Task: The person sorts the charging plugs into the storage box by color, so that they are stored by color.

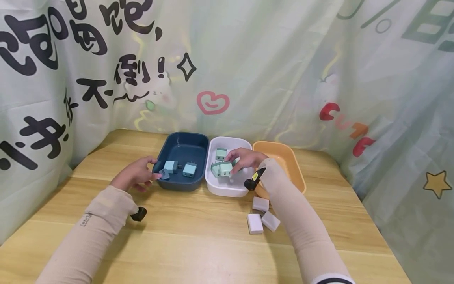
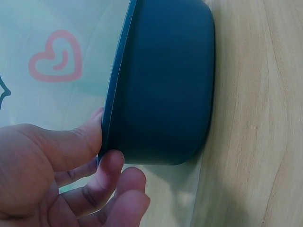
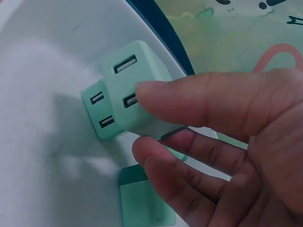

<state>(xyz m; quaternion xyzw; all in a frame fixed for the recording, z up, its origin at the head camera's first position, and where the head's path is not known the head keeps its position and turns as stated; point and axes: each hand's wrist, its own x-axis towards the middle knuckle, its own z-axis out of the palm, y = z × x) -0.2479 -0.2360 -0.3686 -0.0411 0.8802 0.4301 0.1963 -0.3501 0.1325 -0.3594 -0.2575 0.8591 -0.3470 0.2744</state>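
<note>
My right hand is over the white tray, holding a mint-green USB charger with the thumb across its port face and fingers beneath. Another green charger is behind it, and one more lies lower in the right wrist view. At the dark blue tray's near-left rim is my left hand, its thumb and index tips hidden behind the rim in the left wrist view. A tilted blue charger touches that thumb; I cannot tell whether it is pinched. Two blue-topped chargers lie inside the blue tray.
An orange tray stands right of the white one, partly behind my right forearm. Three white chargers lie on the wooden table in front of it. A printed curtain hangs behind the trays and along both sides.
</note>
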